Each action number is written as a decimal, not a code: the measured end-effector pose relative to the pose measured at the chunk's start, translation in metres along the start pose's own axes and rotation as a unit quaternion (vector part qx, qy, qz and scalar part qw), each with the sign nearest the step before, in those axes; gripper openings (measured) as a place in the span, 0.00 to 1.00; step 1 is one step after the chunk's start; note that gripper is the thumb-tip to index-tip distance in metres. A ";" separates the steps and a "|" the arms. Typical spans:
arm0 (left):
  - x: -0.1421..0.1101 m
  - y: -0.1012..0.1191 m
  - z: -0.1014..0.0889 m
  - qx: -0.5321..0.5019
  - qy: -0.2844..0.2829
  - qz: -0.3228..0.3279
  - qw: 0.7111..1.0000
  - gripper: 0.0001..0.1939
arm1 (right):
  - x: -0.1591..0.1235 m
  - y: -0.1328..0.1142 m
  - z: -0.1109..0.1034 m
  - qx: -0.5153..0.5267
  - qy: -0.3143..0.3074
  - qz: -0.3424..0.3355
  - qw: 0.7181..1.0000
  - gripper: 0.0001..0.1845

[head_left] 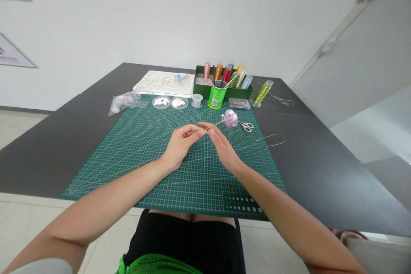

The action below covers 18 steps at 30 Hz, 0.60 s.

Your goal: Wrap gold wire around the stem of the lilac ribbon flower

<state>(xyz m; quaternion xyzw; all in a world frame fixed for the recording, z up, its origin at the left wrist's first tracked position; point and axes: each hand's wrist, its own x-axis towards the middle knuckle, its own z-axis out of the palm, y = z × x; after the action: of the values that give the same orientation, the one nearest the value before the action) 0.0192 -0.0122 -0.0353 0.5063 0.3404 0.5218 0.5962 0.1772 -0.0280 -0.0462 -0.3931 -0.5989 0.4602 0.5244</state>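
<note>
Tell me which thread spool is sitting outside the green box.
The yellow-green spool just right of the green box. The other spools, including a similar green one, are all inside the box.

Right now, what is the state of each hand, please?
Left hand: fingers closed on the thin stem of the lilac flower.
Right hand: fingertips at the same stem; how firmly they grip cannot be told.

Purple flower point(230, 118), rounded, ruffled, on thin yellow-green stem point(215, 124); stem slanting above green mat point(154, 137).
</note>
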 end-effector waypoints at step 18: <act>-0.001 -0.003 0.002 -0.054 -0.025 -0.094 0.994 0.18 | -0.006 -0.011 0.016 0.130 0.152 0.063 0.978 0.19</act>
<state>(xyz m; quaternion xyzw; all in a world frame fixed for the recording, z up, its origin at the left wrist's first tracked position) 0.0216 -0.0137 -0.0382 0.4515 0.3428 0.4683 0.6777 0.1626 -0.0391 -0.0382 -0.4237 -0.4214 0.5012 0.6258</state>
